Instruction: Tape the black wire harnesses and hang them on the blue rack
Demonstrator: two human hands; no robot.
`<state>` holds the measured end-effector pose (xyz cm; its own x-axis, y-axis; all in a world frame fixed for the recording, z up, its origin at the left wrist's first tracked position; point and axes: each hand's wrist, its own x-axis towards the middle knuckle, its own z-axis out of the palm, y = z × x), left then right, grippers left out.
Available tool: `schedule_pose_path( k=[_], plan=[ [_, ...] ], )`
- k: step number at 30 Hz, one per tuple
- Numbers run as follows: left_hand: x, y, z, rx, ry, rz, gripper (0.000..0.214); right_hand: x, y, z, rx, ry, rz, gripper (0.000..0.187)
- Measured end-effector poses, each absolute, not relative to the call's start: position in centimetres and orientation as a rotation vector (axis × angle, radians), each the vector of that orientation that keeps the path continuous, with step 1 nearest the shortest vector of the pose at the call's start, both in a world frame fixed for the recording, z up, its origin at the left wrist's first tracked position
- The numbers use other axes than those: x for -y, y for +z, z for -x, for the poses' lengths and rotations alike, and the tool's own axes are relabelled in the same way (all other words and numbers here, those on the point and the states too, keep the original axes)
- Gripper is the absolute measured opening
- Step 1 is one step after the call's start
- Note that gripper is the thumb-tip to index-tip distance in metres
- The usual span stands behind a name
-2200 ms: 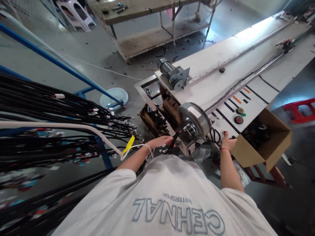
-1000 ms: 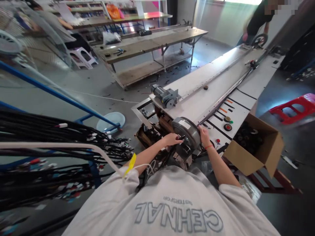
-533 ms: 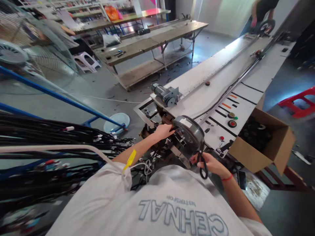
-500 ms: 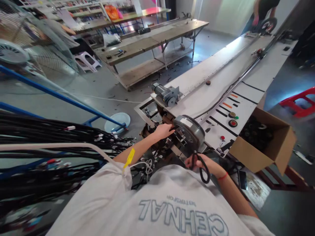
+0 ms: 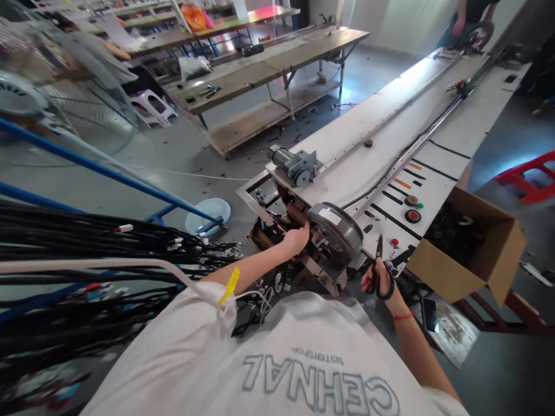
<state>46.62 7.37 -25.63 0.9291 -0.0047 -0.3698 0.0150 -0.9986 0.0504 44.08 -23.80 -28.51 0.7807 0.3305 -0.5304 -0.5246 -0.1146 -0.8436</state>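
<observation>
My right hand is wrapped round black-handled scissors, its fingers at the handle loops and the blades pointing up and away. It is near the front corner of the long white workbench. My left hand is closed at the left side of a grey ring-shaped machine head. Whatever its fingers grip is hidden. A long black cable bundle runs from behind the ring along the bench.
A grey motor sits on the bench's left edge. Tape rolls and a red button lie to the right, beside an open cardboard box. Black cables hang at left. Another person stands at the far end.
My right hand has moved right and away from below the ring, and the scissors now point up. My left hand stays beside the ring, its fingers turned more upward.
</observation>
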Motion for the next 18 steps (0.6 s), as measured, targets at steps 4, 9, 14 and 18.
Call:
schedule_pose_path(
  k=[4, 9, 14, 18],
  plan=[
    [-5.4, -26.5, -48.3, -0.233, -0.604, -3.079, 0.039, 25.2, -30.3, -48.9, -0.357, 0.585, 2.102, 0.053],
    [-5.1, -26.8, -48.0, -0.289, -0.56, -3.073, 0.042, 23.7, -28.3, -52.2, -0.199, 0.378, 2.641, 0.024],
    [-8.3, -26.4, -46.0, -0.055, -0.36, -3.008, 0.05, 20.8, -24.4, -48.0, 0.104, 0.244, 2.185, 0.032],
    [-10.1, -25.2, -43.7, 0.224, -0.261, -2.809, 0.05, 13.9, -24.6, -44.3, 0.218, 0.849, 1.546, 0.038]
  ],
)
